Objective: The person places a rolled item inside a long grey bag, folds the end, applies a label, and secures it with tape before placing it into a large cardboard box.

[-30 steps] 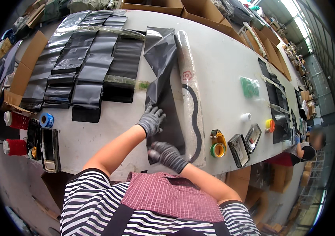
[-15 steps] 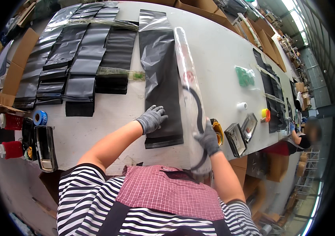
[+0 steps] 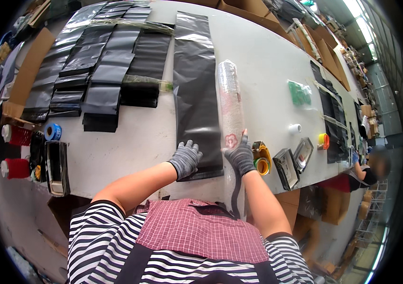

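Observation:
In front of me a long black plastic bag (image 3: 196, 99) lies flat on the white table. My left hand (image 3: 186, 160), in a grey glove, rests palm down near its close end, fingers stretched out. Alongside the bag, to its right, lies a long, narrow clear plastic sleeve (image 3: 231, 99) with a red flower print; what is inside is hard to make out. A dark strip shows in its near part. Across this sleeve sits my gloved right hand (image 3: 239, 155), thumb on one side and fingers on the other. The fingers' undersides are hidden.
Stacks of black bags (image 3: 104, 66) bundled with clear film lie at left. Left front holds a blue tape roll (image 3: 52, 131) and a black tray (image 3: 58, 168). On the right are tape rolls (image 3: 261, 163), open boxes (image 3: 286, 169) and a green packet (image 3: 299, 93). A co-worker (image 3: 365, 173) stands far right.
The clear sleeve has slid nearer to me and lies straighter beside the bag. My right hand has moved slightly up and left along it. My left hand stays on the bag.

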Tool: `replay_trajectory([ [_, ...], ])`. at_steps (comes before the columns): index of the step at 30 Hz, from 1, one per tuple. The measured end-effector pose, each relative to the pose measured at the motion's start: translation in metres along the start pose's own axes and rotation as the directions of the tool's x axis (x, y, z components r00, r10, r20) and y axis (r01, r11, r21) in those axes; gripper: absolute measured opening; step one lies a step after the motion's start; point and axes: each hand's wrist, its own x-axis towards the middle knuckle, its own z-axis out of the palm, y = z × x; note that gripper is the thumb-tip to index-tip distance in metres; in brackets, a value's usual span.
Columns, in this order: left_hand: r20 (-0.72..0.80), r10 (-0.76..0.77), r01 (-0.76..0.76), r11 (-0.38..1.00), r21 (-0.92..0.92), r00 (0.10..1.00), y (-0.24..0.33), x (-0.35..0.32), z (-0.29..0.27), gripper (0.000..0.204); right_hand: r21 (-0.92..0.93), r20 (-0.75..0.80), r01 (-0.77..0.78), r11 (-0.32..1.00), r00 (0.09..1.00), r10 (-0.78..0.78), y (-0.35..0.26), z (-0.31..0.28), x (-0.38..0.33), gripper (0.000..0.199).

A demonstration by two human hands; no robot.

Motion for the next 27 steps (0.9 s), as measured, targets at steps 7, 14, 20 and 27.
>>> replay_trajectory([
  [7,-0.168,-0.023,0.039,0.995,0.092,0.986,0.015,0.005,0.038,0.045,0.772,0.129,0.091,0.63,0.947,-0.294,0.1,-0.004,0.007,0.097],
  [14,-0.235,-0.033,0.028,0.999,-0.023,0.972,0.033,-0.016,0.043,0.035,0.856,0.327,-0.105,0.506,0.868,-0.373,0.159,-0.036,-0.132,0.114],
  [20,-0.183,-0.005,0.015,0.999,0.052,0.983,0.034,-0.004,0.053,0.017,0.786,0.239,0.07,0.615,0.882,-0.405,0.204,-0.036,-0.209,0.116],
  [27,-0.46,-0.084,-0.155,0.876,-0.457,0.884,-0.009,0.05,0.137,0.025,0.64,0.311,0.124,0.758,0.861,-0.403,0.27,0.035,-0.229,0.106],
])
